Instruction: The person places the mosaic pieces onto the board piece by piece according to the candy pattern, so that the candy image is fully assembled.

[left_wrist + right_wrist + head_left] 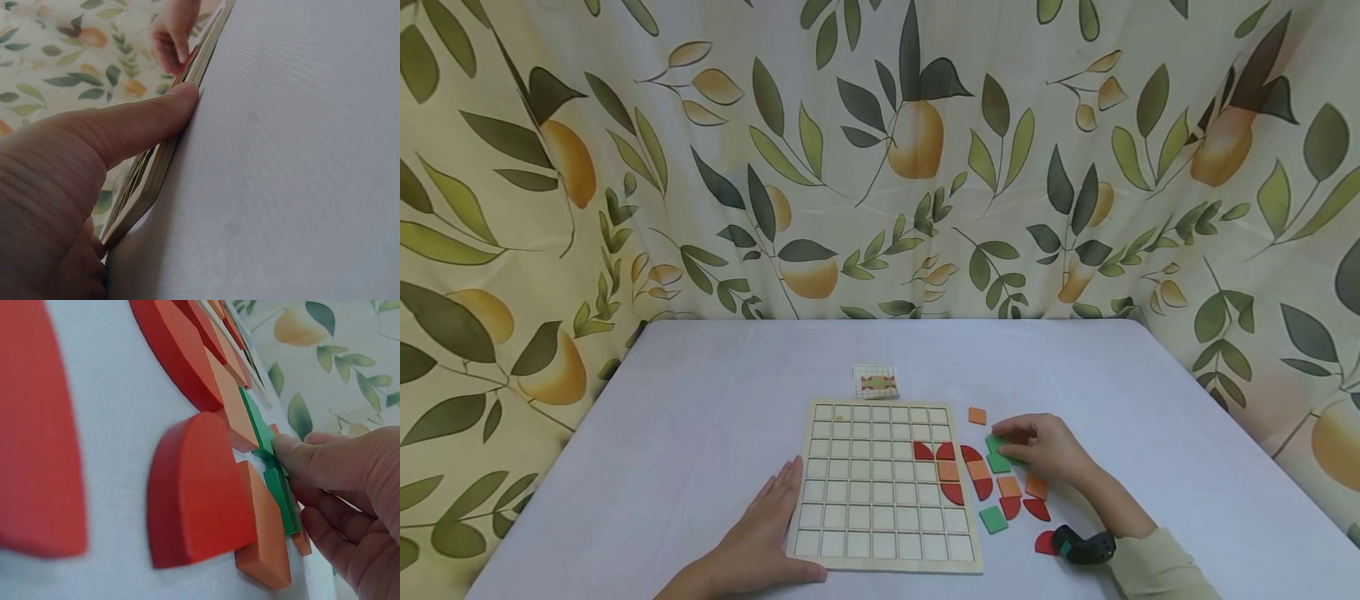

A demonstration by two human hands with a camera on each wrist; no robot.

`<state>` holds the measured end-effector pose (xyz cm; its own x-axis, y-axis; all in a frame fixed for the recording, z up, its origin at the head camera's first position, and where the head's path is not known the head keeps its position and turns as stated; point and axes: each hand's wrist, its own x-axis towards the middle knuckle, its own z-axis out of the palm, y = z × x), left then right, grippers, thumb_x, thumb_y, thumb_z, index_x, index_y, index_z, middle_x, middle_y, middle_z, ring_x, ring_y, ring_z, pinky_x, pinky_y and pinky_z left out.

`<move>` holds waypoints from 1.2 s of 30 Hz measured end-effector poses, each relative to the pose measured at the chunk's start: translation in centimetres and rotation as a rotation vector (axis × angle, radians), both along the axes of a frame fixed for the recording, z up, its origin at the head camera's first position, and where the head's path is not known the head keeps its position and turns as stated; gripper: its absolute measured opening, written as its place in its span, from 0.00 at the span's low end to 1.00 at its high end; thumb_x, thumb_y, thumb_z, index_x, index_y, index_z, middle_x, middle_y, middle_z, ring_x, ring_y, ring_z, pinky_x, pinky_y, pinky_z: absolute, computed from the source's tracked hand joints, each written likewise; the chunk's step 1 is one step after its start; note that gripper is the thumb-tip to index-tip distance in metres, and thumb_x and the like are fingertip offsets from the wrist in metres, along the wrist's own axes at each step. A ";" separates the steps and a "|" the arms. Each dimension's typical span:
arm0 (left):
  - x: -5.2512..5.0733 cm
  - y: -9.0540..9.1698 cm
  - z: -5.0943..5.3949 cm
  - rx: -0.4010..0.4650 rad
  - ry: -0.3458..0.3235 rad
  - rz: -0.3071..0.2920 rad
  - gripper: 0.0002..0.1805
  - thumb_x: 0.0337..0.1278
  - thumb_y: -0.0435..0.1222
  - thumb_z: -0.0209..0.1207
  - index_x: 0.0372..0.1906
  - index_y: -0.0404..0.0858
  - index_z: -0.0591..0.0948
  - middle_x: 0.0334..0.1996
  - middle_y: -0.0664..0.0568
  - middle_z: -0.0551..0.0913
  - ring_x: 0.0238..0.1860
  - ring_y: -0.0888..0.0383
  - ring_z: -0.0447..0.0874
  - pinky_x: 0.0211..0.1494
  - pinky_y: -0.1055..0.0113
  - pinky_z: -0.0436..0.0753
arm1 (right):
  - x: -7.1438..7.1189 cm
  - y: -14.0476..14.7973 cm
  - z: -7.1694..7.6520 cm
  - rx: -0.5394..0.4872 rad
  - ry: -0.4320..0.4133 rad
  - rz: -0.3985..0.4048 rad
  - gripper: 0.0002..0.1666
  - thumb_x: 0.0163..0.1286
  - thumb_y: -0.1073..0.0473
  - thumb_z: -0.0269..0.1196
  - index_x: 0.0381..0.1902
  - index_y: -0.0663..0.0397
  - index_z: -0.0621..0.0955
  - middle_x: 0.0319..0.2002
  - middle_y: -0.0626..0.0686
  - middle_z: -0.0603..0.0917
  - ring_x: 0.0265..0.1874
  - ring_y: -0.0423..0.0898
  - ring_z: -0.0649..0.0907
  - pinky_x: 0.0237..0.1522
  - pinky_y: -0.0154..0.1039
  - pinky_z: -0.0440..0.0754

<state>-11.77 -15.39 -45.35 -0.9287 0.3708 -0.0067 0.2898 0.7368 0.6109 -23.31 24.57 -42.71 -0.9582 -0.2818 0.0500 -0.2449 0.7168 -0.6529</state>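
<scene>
A square wooden grid board [880, 492] lies on the table. My left hand [760, 525] rests along its left edge, fingers extended, with the thumb against the near edge; the left wrist view shows that thumb [147, 125] on the board's side. To the right of the board, my right hand [1052, 450] pinches a green square tile [995, 442] between thumb and fingers, over a second green tile [998, 463]. Red quarter-round pieces [952, 494] and an orange square [948, 471] sit in the board's right-hand cells.
A small pattern card [876, 382] lies behind the board. Loose orange tiles [977, 415], red rounded pieces [1037, 509] and another green tile [993, 520] are scattered right of the board. A black band [1084, 546] is on the right wrist. A patterned curtain [880, 208] hangs behind.
</scene>
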 end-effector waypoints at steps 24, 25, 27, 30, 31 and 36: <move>0.0 0.0 0.0 -0.001 -0.005 0.000 0.74 0.22 0.71 0.62 0.71 0.31 0.40 0.71 0.43 0.42 0.71 0.51 0.36 0.61 0.82 0.25 | -1.4 -0.2 0.7 -0.001 -0.047 -0.001 0.13 0.55 0.64 0.68 0.40 0.58 0.84 0.38 0.51 0.83 0.38 0.48 0.79 0.42 0.41 0.80; 0.0 0.0 -0.1 -0.003 -0.005 0.001 0.74 0.22 0.71 0.62 0.71 0.31 0.40 0.71 0.44 0.42 0.71 0.52 0.36 0.61 0.82 0.25 | -1.4 -0.2 0.7 -0.003 -0.049 -0.005 0.13 0.55 0.64 0.68 0.40 0.58 0.84 0.38 0.52 0.83 0.39 0.48 0.79 0.42 0.42 0.80; 0.0 0.0 -0.1 -0.005 -0.005 0.003 0.74 0.22 0.71 0.61 0.71 0.32 0.39 0.71 0.44 0.42 0.71 0.52 0.36 0.60 0.82 0.25 | -1.5 -0.2 0.7 -0.006 -0.048 -0.001 0.14 0.55 0.63 0.68 0.41 0.58 0.84 0.39 0.52 0.83 0.40 0.50 0.79 0.42 0.43 0.80; 0.0 0.0 -0.2 -0.004 -0.012 0.006 0.74 0.23 0.71 0.62 0.71 0.32 0.39 0.71 0.44 0.42 0.71 0.52 0.36 0.60 0.83 0.25 | -1.6 -0.1 0.5 -0.008 -0.046 0.009 0.15 0.55 0.62 0.69 0.42 0.58 0.84 0.40 0.53 0.83 0.43 0.52 0.78 0.44 0.45 0.79; 0.0 0.0 -0.2 -0.004 -0.012 0.007 0.74 0.23 0.71 0.62 0.71 0.33 0.39 0.71 0.44 0.42 0.71 0.52 0.36 0.60 0.83 0.25 | -1.6 0.0 0.5 -0.010 -0.048 0.013 0.16 0.54 0.62 0.69 0.43 0.58 0.84 0.41 0.53 0.83 0.44 0.52 0.78 0.45 0.46 0.79; 0.0 0.0 -0.1 0.006 -0.021 0.009 0.74 0.23 0.70 0.62 0.71 0.32 0.40 0.71 0.45 0.42 0.71 0.52 0.35 0.60 0.83 0.25 | -1.8 0.4 0.2 -0.005 -0.041 0.085 0.18 0.55 0.61 0.69 0.45 0.58 0.83 0.43 0.53 0.83 0.46 0.52 0.78 0.47 0.48 0.78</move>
<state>-11.78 -15.36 -45.50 -0.9316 0.3626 -0.0243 0.2702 0.7356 0.6212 -25.14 24.95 -42.55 -0.9320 -0.3623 0.0129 -0.2778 0.6910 -0.6673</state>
